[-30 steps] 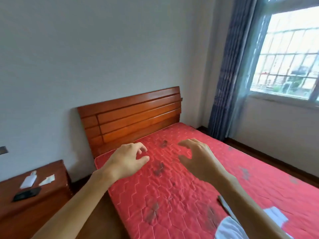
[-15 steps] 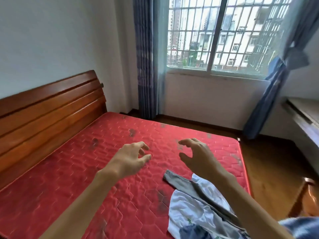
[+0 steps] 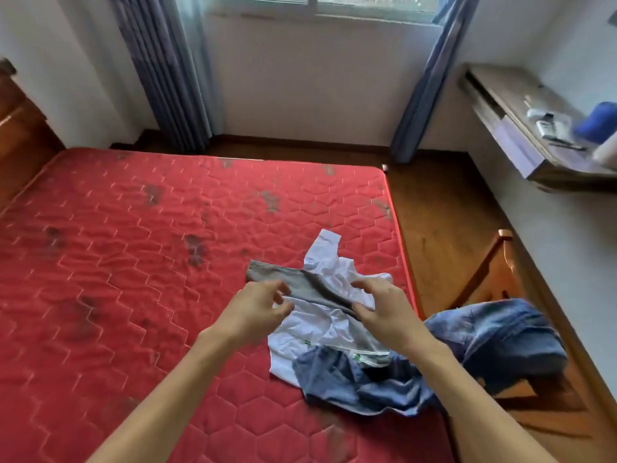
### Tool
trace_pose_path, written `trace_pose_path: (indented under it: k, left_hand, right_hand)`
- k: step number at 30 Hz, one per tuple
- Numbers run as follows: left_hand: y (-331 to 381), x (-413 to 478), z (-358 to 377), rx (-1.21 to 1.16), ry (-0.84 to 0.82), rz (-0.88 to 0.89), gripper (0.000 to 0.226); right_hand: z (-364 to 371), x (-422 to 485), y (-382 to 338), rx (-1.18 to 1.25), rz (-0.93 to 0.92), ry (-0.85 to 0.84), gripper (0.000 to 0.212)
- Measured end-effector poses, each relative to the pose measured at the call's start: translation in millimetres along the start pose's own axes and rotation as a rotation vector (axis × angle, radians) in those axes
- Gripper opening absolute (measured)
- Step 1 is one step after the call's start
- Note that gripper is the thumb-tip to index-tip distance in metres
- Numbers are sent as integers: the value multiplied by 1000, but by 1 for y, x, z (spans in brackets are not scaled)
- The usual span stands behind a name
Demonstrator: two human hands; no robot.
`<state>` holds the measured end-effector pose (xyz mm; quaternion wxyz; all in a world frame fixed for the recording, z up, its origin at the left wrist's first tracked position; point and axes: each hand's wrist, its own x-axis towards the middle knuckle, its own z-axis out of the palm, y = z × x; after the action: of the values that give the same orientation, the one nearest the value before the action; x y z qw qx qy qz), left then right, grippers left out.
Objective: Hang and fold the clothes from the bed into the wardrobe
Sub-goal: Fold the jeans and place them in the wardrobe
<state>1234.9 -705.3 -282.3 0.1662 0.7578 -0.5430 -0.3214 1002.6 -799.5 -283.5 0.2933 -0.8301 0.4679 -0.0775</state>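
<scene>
clothes: grey garment (image 3: 297, 285) across white shirt (image 3: 329, 262), denim (image 3: 360, 382) nearest, by bed (image 3: 133, 262) right edge
left hand (image 3: 257, 310): loosely curled, empty, over the pile
right hand (image 3: 384, 310): likewise empty
tip: pinch grey garment alone, lift it clear

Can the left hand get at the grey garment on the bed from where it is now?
Probably yes. The left hand hovers right beside the grey garment, which lies across the top of the white shirt, with nothing covering that end.
</scene>
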Motion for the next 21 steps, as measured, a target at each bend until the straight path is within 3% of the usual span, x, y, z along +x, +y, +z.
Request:
trace_pose_path:
  k: [9,13,15,18,19,21]
  left_hand:
    - [61,84,111,-15,-258,65,20]
    - [111,113,169,22,-399,160,19]
    - [134,121,196,25,-462,205,19]
    - [157,123,229,79,-556,271,19]
    - [160,122,236,87,-578,289,20]
    - [163,120,244,70,-618,294,21]
  right_hand:
    - [-1,-22,128,180,380,-12,37]
    - [-10,-47,188,313,683,153,4]
    - [-17,-61,220,423,867,253,15]
    - [-29,-75,264,690,1150,459,62]
    - [-31,-77,273,779,1199,518,66]
    - [-34,-77,280,858,1207,596,47]
